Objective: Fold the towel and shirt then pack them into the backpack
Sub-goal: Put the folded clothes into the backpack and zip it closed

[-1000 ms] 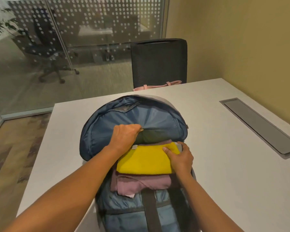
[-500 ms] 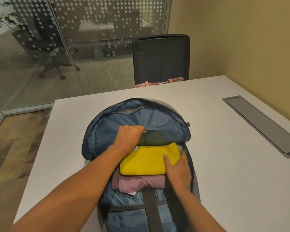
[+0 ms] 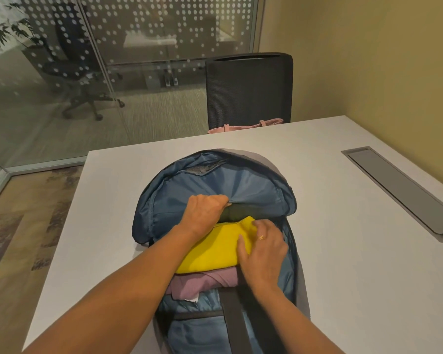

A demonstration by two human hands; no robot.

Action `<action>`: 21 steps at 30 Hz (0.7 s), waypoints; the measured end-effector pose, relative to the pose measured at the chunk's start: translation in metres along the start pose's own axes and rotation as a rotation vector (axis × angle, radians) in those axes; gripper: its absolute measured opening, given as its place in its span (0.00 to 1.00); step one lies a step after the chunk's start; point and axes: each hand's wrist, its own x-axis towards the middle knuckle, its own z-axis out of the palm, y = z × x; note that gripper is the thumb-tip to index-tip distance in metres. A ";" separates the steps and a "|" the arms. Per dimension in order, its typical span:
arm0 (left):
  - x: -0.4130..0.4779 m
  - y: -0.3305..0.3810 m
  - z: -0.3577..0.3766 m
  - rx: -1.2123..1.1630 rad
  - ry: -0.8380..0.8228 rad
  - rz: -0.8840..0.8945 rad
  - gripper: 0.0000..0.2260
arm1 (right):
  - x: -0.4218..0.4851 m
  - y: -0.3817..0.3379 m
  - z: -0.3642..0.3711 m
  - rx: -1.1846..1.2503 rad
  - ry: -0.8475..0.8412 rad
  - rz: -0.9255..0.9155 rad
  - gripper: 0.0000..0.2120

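Observation:
A blue-grey backpack (image 3: 253, 185) lies open on the white table (image 3: 356, 251), its flap thrown back away from me. Inside its mouth a folded yellow towel (image 3: 215, 249) rests on a folded mauve shirt (image 3: 202, 283), whose white label pokes out at the near edge. My left hand (image 3: 205, 210) is closed on the edge of the backpack's inner lining, holding the opening up. My right hand (image 3: 262, 249) presses on the towel's right end, fingers curled over it and a ring showing.
A black mesh chair (image 3: 248, 90) stands at the table's far side with a pink bag (image 3: 243, 126) on its seat. A grey cable hatch (image 3: 404, 187) is set into the table at the right. A glass wall is at the left, a yellow wall at the right.
My right hand has slid further onto the towel and pushed it and the shirt deeper into the backpack. My left hand keeps its hold on the opening.

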 end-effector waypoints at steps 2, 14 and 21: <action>0.002 0.000 -0.001 0.010 -0.003 -0.003 0.11 | -0.013 -0.001 0.001 -0.028 -0.130 -0.390 0.19; 0.008 -0.013 -0.015 -0.061 -0.037 0.002 0.17 | 0.005 0.007 0.017 -0.449 -0.664 -0.451 0.31; 0.003 -0.007 -0.008 -0.071 -0.155 -0.019 0.16 | -0.006 0.011 0.016 -0.344 -0.587 -0.532 0.35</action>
